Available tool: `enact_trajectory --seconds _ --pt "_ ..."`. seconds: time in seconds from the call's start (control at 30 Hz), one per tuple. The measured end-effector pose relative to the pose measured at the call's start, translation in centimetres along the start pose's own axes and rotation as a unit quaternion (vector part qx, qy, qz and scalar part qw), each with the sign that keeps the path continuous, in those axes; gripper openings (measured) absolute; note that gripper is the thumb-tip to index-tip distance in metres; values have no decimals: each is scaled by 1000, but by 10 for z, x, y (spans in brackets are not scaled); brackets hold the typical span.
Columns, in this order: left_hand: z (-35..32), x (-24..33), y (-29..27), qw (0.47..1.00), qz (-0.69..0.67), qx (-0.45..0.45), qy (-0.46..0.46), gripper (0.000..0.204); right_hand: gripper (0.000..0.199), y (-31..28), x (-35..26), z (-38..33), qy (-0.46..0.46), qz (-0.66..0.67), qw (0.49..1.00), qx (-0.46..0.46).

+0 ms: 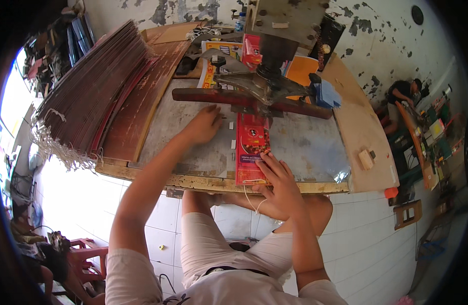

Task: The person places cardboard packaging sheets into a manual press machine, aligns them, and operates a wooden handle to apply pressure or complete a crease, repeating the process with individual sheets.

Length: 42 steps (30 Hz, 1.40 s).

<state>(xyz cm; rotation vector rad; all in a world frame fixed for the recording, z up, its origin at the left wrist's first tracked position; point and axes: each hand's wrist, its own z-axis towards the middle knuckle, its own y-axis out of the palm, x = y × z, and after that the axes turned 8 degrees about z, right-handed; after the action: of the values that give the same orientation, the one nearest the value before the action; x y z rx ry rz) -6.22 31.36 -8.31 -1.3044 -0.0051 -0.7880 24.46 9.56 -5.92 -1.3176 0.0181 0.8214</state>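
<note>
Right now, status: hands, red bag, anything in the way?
Right hand on red bag, fingers extended. Left hand near bar, nothing seen in it. Bag flat on table. Bar crosses bag's far end.

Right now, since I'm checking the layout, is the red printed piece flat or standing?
Flat: the red printed piece lies along the grey tabletop, with the right hand over its right edge.

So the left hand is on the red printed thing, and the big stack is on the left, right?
Not quite: in the head view, the right hand is on the red printed thing; the left hand is apart from it. The big stack is on the left, as you said.
</note>
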Motion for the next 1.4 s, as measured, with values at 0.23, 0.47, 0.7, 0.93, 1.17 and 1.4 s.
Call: enact_trajectory --seconds 0.23,0.47,0.7,0.93,1.17,1.4 --pt "-134 108 -53 999 -12 20 39 59 70 10 -4 18 -31 17 999 4" --pt "-146 120 -13 988 58 70 126 58 74 17 15 17 -64 0 997 53" --pt "-149 119 -10 986 86 79 120 54 72 18 10 19 -56 8 997 61" --pt "-149 118 -9 986 96 79 114 54 72 21 11 19 -44 -20 997 59" --pt "-149 118 -9 987 96 74 110 54 70 19 5 18 -23 -1 998 54" --pt "-149 119 -9 986 100 71 109 53 72 20 4 17 -9 -8 999 52"
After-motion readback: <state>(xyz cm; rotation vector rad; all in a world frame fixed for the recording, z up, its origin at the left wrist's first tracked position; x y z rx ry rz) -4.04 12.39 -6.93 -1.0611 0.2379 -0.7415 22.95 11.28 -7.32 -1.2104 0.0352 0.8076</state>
